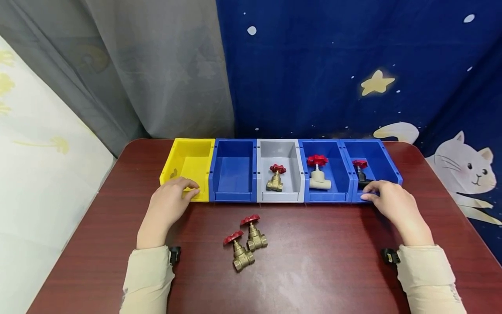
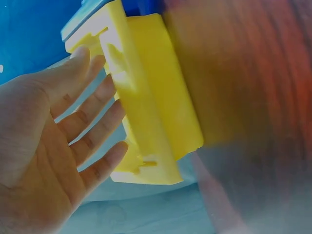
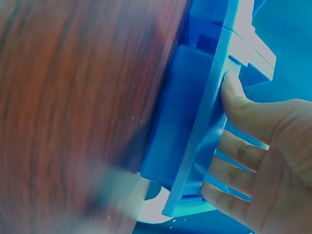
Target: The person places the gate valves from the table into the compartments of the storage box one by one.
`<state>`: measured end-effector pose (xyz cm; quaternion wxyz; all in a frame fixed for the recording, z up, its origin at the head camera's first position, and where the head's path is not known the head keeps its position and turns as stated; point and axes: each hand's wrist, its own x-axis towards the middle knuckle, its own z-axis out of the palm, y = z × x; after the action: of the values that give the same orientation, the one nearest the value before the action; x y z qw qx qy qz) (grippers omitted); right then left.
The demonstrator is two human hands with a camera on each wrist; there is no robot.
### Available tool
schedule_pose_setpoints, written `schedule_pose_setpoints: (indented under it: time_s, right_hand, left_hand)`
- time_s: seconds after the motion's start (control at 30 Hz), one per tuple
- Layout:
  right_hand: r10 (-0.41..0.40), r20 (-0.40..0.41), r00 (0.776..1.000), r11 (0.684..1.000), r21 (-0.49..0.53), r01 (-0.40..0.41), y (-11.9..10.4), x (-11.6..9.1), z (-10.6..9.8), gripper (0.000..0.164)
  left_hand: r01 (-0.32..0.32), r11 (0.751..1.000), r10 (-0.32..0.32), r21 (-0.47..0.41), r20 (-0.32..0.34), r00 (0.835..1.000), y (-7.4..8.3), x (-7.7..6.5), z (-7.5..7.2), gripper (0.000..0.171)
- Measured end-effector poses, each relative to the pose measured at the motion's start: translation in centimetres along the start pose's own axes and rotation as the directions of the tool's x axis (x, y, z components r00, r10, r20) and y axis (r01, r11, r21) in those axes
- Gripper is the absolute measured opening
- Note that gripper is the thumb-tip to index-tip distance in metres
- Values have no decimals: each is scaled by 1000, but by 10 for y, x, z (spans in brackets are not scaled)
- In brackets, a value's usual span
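My left hand [image 1: 168, 198] is at the front of the yellow bin [image 2: 161, 83], its fairly straight, spread fingers right at the front rim. At the far right end of the row, my right hand [image 1: 392, 205] has its thumb at the front lip of a blue bin [image 3: 195, 117], the other fingers reaching over the rim. Beside those fingertips, in that bin, lies a black valve [image 1: 361, 178] with a red handwheel, partly hidden. Two brass gate valves with red wheels, one [image 1: 243, 257] nearer and one [image 1: 256, 240] just behind, lie on the table between the hands.
Between the hands' bins stand an empty blue bin [image 1: 234, 197], a grey bin [image 1: 280, 197] with a brass valve [image 1: 276, 179], and a blue bin [image 1: 328, 197] with a beige valve [image 1: 319, 179]. The red-brown table [image 1: 313, 261] ends at curtains [image 1: 313, 65].
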<state>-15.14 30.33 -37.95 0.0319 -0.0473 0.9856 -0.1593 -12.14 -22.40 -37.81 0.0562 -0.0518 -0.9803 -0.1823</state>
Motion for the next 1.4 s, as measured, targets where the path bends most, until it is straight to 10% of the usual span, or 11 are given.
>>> schedule_pose_setpoints:
  time_s: [0.73, 1.4]
  right_hand:
    - [21, -10, 1000, 999, 27, -20, -9, 3, 2, 22]
    - [45, -20, 999, 999, 21, -44, -5, 0, 0, 23]
  left_hand:
    - [-17, 1000, 17, 25, 0, 1000, 22, -11, -6, 21]
    - [-210, 976, 208, 62, 34, 977, 50, -35, -7, 23]
